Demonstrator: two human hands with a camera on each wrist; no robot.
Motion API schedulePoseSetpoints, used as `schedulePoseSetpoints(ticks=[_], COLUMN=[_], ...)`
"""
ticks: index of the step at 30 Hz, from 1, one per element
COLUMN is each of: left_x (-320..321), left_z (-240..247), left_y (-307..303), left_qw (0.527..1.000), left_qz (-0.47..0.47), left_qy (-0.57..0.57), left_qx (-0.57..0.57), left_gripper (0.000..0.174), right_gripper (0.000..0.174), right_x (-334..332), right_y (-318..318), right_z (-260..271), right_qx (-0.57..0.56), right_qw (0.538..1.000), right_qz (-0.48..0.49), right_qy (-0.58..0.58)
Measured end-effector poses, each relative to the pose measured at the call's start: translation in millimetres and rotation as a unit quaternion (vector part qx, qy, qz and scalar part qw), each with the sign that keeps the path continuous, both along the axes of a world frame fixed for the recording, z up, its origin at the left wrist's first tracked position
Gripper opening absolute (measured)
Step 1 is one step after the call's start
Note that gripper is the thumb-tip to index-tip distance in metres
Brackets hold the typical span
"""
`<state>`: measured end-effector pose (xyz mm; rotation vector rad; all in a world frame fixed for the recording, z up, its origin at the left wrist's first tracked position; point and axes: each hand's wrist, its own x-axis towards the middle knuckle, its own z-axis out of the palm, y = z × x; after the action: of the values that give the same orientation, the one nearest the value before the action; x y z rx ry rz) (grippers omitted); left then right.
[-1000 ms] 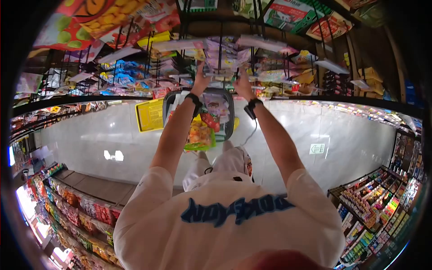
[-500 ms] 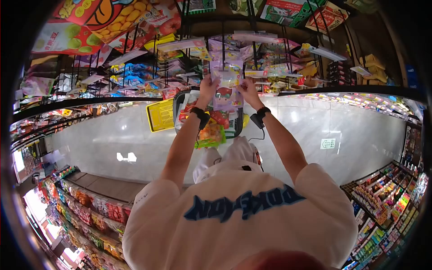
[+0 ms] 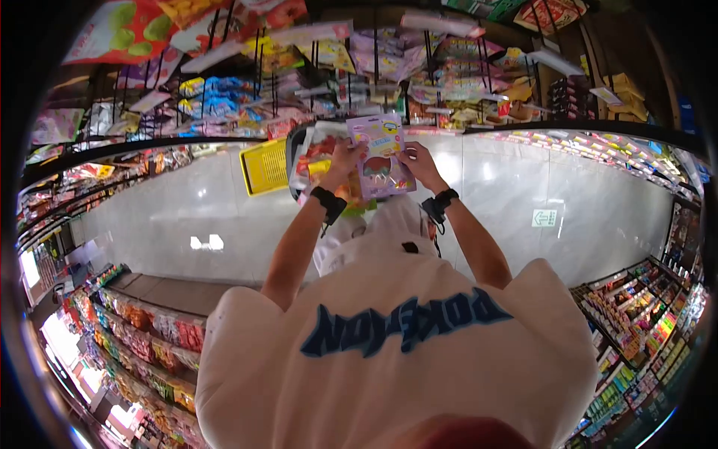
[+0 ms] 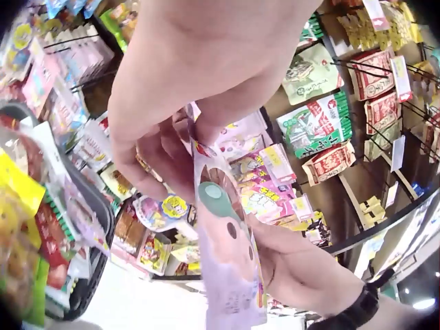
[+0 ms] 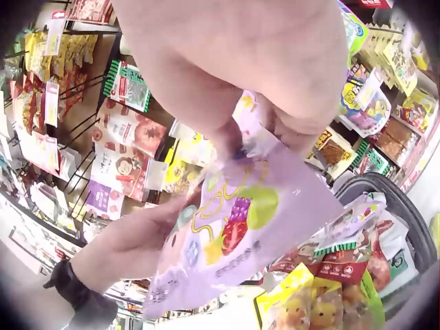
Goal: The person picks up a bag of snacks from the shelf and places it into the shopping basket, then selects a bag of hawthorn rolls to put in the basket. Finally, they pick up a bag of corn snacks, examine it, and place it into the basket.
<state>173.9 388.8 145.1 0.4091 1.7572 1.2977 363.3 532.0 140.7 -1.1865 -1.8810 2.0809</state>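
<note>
A flat lilac candy pouch (image 3: 383, 161) is held by its two side edges in the head view. The left hand (image 3: 345, 161) pinches one edge and the right hand (image 3: 422, 166) pinches the other. In the left wrist view the pouch (image 4: 223, 240) appears nearly edge-on, the left hand (image 4: 199, 75) gripping its near edge. The right wrist view shows a face of the pouch (image 5: 237, 223) with fruit pictures, between the right hand (image 5: 240, 62) and the left hand (image 5: 137, 240). A dark basket (image 5: 392, 180) holding several packets is beside it.
A yellow basket (image 3: 265, 168) stands on the floor (image 3: 486, 202) left of the dark one. Hooks with hanging snack bags (image 3: 213, 101) run across the front. More shelves (image 3: 161, 340) stand behind the person at left, and others (image 3: 624, 322) at right.
The hands first reached into the hanging bags. They came back toward the body with the lilac pouch between them, and it now hangs lower, nearer the body, over part of the dark basket.
</note>
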Motion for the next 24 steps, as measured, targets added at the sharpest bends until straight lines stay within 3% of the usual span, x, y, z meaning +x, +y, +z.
schedulePoseSetpoints(ticks=[2, 4, 5, 6, 7, 8, 9, 10, 12, 13, 16, 17, 18, 20, 22, 24], left_x=[15, 20, 27, 30, 40, 50, 48, 45, 43, 39, 35, 28, 18, 11, -1, -17], left_z=[-19, 1, -26, -33, -43, -52, -39, -26, -18, -15, -35, -31, -29, -34, -36, -58], left_y=[-26, -38, -55, -65, -66, -67, -59, -50, -56, -47, -43, -32, -17, -10, -1, 15], left_qw=[0.99, 0.953, 0.972, 0.968, 0.975, 0.979, 0.974, 0.966, 0.951, 0.958, 0.968, 0.982, 0.979, 0.971, 0.969, 0.978], left_qz=[-0.025, -0.092, -0.179, -0.186, -0.175, -0.163, -0.139, -0.113, -0.114, -0.108, -0.067, -0.094, -0.101, -0.099, -0.085, -0.111], left_qy=[-0.103, -0.252, -0.15, -0.166, -0.137, -0.107, -0.161, -0.214, -0.287, -0.267, -0.229, -0.165, -0.176, -0.217, -0.225, -0.166], left_qx=[-0.093, -0.138, -0.036, -0.015, 0.024, 0.063, 0.076, 0.088, -0.014, -0.002, 0.07, -0.026, 0.0, 0.035, 0.053, -0.06], left_gripper=[0.027, 0.03, 0.015, 0.017, 0.024, 0.035, 0.039, 0.042, 0.044, 0.045, 0.045, 0.044, 0.042, 0.04, 0.034, 0.037], right_gripper=[0.049, 0.056, 0.067, 0.071, 0.07, 0.063, 0.052, 0.046, 0.044, 0.043, 0.039, 0.038, 0.037, 0.036, 0.035, 0.03], right_x=[19, 24, 29, 32, 28, 27, 34, 28, 24, 21, 10, 8, 5, -15, -28, -46], right_y=[-16, -25, -29, -33, -37, -36, -41, -41, -47, -52, -42, -46, -45, -24, -13, 1], right_z=[-19, -19, -14, -21, -6, -16, -68, -51, -57, -75, -87, -120, -156, -121, -114, -156], right_qx=[-0.022, -0.042, 0.051, 0.099, 0.07, 0.072, 0.066, 0.061, 0.007, 0.064, -0.004, 0.047, 0.102, 0.031, -0.145, -0.093], right_qw=[0.996, 0.984, 0.975, 0.969, 0.977, 0.959, 0.977, 0.965, 0.971, 0.973, 0.986, 0.99, 0.988, 0.992, 0.985, 0.991], right_qz=[0.034, 0.034, 0.061, 0.065, 0.049, 0.084, 0.056, 0.087, 0.068, 0.045, 0.044, 0.0, -0.04, 0.003, -0.063, -0.058], right_qy=[-0.081, -0.17, -0.209, -0.215, -0.193, -0.26, -0.196, -0.238, -0.229, -0.217, -0.159, -0.133, -0.107, -0.124, -0.065, -0.078])
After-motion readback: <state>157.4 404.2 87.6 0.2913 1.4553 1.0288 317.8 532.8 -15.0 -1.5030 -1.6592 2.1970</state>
